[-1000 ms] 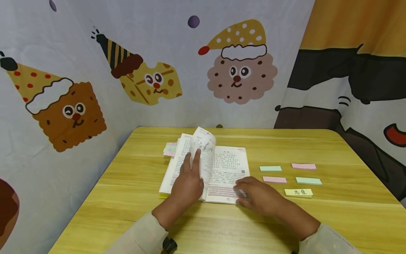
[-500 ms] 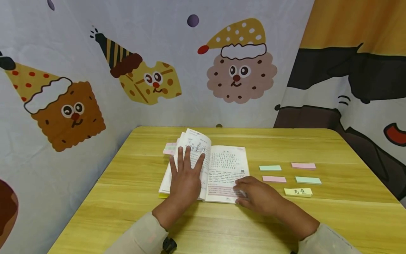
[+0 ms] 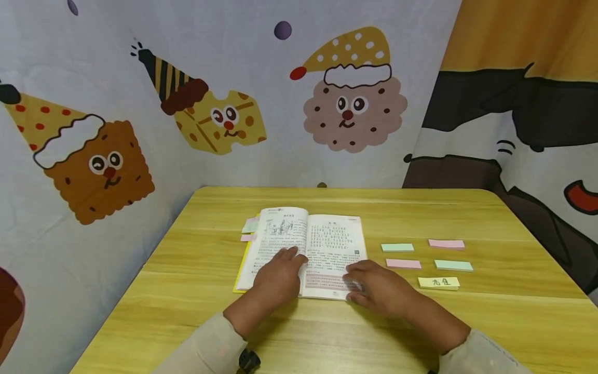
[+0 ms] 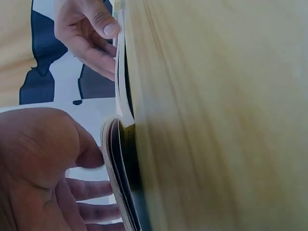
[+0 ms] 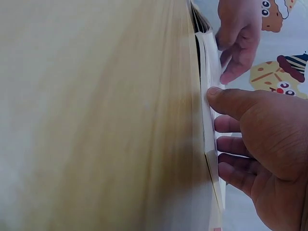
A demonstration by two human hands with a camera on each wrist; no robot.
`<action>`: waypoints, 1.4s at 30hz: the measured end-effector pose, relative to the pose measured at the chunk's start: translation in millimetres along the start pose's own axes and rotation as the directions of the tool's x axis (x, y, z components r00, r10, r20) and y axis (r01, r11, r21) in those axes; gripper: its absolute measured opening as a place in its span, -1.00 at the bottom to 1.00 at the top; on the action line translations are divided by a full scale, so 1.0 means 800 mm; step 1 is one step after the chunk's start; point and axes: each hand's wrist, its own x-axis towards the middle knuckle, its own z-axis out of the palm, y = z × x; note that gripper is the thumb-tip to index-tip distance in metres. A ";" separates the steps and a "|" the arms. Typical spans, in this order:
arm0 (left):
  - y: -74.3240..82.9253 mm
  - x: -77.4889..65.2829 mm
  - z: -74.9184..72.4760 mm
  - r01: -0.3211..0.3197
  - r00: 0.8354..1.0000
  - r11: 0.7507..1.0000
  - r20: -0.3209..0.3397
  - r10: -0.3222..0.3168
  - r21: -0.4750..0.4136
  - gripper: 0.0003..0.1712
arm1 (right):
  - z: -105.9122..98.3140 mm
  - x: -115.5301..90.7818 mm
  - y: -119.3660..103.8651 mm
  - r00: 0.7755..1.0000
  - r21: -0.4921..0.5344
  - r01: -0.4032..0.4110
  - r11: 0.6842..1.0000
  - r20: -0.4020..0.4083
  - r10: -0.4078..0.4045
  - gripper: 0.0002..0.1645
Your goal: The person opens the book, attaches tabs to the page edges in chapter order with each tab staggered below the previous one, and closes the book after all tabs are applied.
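Observation:
An open book (image 3: 334, 236) lies on the wooden table, printed text on both pages and a line drawing on the left one. My left hand (image 3: 279, 278) rests on the lower left page beside the spine, holding nothing. In the left wrist view its fingertips (image 4: 98, 211) touch the page. On the lower right corner rests my right hand (image 3: 380, 288). The right wrist view shows its thumb (image 5: 224, 98) at the book's bottom edge and its other fingers on the page. Green and pink tabs (image 3: 249, 225) stick out from the book's left side.
Right of the book lie green sticky-note pads (image 3: 397, 248), pink pads (image 3: 447, 244) and a yellow pad (image 3: 439, 283) with handwritten characters. The table (image 3: 187, 322) backs onto a cartoon-printed curtain (image 3: 280, 171).
The lifted leaves have come down flat on the left side. My left hand has slid down the page toward the spine, its spread fingers drawn together. My right hand has stayed in place.

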 end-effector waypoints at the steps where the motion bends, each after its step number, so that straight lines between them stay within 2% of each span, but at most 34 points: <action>1: 0.000 0.000 0.000 0.014 1.000 1.000 0.008 -0.014 -0.010 -0.61 | 0.000 0.000 0.000 1.000 0.000 -0.001 1.000 -0.001 0.001 -0.54; 4: 0.001 -0.001 -0.001 0.027 0.999 0.999 0.032 -0.026 -0.023 -0.54 | 0.000 0.000 0.000 1.000 0.005 -0.007 1.000 0.001 0.007 -0.54; 7: 0.001 -0.003 0.000 0.028 0.999 0.999 0.045 -0.028 -0.018 -0.37 | -0.001 -0.001 -0.001 1.000 0.015 -0.013 1.000 0.007 0.013 -0.54; 10: 0.000 -0.004 0.002 0.034 0.999 0.999 0.038 -0.034 -0.021 -0.30 | -0.003 -0.002 -0.002 1.000 0.028 -0.017 0.999 0.014 0.017 -0.55; 17: 0.001 -0.004 0.003 0.043 0.998 0.998 0.044 -0.041 -0.042 -0.26 | -0.014 -0.009 0.000 0.999 0.065 -0.029 0.997 0.015 0.028 -0.65; 23: 0.000 -0.003 0.004 0.049 0.998 0.998 0.046 -0.047 -0.029 -0.25 | -0.022 -0.023 0.018 0.997 0.028 -0.044 0.999 -0.063 0.045 -0.73; 33: -0.002 -0.002 0.005 0.046 0.998 0.999 0.045 -0.045 -0.028 -0.24 | -0.038 -0.055 0.051 0.985 -0.060 -0.043 0.997 -0.168 0.033 -0.72; 42: -0.002 0.000 0.005 0.047 0.998 0.999 0.048 -0.046 -0.027 -0.24 | -0.048 -0.075 0.067 0.978 -0.047 -0.144 0.988 -0.160 0.135 -0.68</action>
